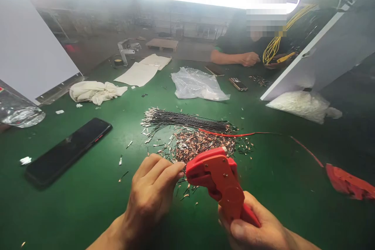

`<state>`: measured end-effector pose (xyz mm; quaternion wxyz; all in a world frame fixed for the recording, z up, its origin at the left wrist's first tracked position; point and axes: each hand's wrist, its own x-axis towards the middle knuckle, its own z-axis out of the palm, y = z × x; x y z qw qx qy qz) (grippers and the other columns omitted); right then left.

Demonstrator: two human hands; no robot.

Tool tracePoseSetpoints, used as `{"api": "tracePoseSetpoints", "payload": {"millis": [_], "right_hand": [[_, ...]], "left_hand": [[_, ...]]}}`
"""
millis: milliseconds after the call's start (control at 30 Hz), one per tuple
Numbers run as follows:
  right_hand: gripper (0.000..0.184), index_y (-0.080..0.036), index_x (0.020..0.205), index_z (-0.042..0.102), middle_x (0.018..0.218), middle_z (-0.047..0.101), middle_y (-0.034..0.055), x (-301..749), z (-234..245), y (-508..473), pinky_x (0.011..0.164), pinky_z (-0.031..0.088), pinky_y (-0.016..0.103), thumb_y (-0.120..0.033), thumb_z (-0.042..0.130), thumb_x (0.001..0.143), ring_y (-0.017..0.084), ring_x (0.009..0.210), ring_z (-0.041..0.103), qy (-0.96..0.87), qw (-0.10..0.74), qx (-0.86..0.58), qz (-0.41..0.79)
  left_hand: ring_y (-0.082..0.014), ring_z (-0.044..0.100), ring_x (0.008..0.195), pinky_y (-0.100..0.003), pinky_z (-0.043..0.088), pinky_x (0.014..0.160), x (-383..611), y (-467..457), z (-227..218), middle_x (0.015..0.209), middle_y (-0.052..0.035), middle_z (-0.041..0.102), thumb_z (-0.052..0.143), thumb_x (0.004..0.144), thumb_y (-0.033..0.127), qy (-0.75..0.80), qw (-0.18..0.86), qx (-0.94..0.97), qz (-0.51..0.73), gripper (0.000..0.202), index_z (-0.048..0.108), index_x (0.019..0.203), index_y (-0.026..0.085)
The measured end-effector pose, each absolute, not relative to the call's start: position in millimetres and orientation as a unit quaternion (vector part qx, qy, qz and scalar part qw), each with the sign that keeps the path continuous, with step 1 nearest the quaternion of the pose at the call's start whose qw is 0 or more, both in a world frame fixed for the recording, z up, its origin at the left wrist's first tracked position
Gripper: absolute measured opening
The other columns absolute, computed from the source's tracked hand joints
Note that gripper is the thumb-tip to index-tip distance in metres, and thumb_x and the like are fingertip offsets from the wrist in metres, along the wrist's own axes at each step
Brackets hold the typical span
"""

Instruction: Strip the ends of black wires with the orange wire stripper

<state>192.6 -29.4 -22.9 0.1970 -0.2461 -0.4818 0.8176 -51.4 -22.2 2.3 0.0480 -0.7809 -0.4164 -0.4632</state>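
My right hand (259, 226) is wrapped round the handles of a red wire stripper (224, 187), its head pointing up and to the left. At the tool's jaws, my left hand (155, 187) has thumb and index finger pressed together; what they hold, if anything, is hidden. Just beyond the tool lies a heap of short wire offcuts (193, 142) with copper showing. Behind the heap runs a bundle of black wires (187, 119) with metal terminals at the left end. A thin red strip (228, 134) crosses the heap's far edge.
A black phone (70, 150) lies at left, near a white cloth (95, 90). Further back are a clear plastic bag (197, 84) and paper sheets (142, 71). At right are a filled bag (301, 104) and red cloth (350, 181). Across the table, a person handles yellow cables (272, 49).
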Motion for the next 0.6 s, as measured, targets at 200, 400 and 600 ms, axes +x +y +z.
{"api": "tracePoseSetpoints", "payload": {"millis": [200, 400, 600], "right_hand": [[0.049, -0.020, 0.076, 0.043, 0.055, 0.029, -0.0100, 190.8, -18.5, -34.0, 0.037, 0.024, 0.017, -0.060, 0.071, 0.074, 0.003, 0.041, 0.024, -0.413, 0.210, -0.284, 0.840], [0.045, -0.017, 0.072, 0.048, 0.057, 0.032, -0.0076, 186.1, -5.3, -26.8, 0.040, 0.033, 0.015, -0.057, 0.069, 0.077, 0.004, 0.044, 0.032, -0.425, 0.182, -0.232, 0.856], [0.045, -0.013, 0.089, 0.053, 0.059, 0.043, -0.0039, 188.2, -10.4, -23.2, 0.046, 0.038, 0.018, -0.056, 0.063, 0.083, 0.008, 0.050, 0.043, -0.442, 0.179, -0.207, 0.855]], "left_hand": [[-0.0126, 0.046, 0.061, -0.026, 0.041, 0.055, -51.0, -25.0, 4.3, 0.068, -0.0008, 0.060, 0.054, 0.089, 0.006, -0.410, 0.023, -0.774, -0.482, 0.018, 0.060, 0.104, 0.015], [-0.0115, 0.048, 0.058, -0.024, 0.041, 0.052, -49.0, -26.5, 4.3, 0.064, 0.0011, 0.057, 0.056, 0.087, 0.003, -0.425, -0.014, -0.768, -0.479, 0.018, 0.060, 0.098, 0.017], [-0.0117, 0.051, 0.062, -0.024, 0.046, 0.056, -48.3, -24.7, 6.6, 0.070, -0.0006, 0.064, 0.059, 0.084, 0.000, -0.411, 0.006, -0.769, -0.490, 0.023, 0.059, 0.099, 0.016]]}}
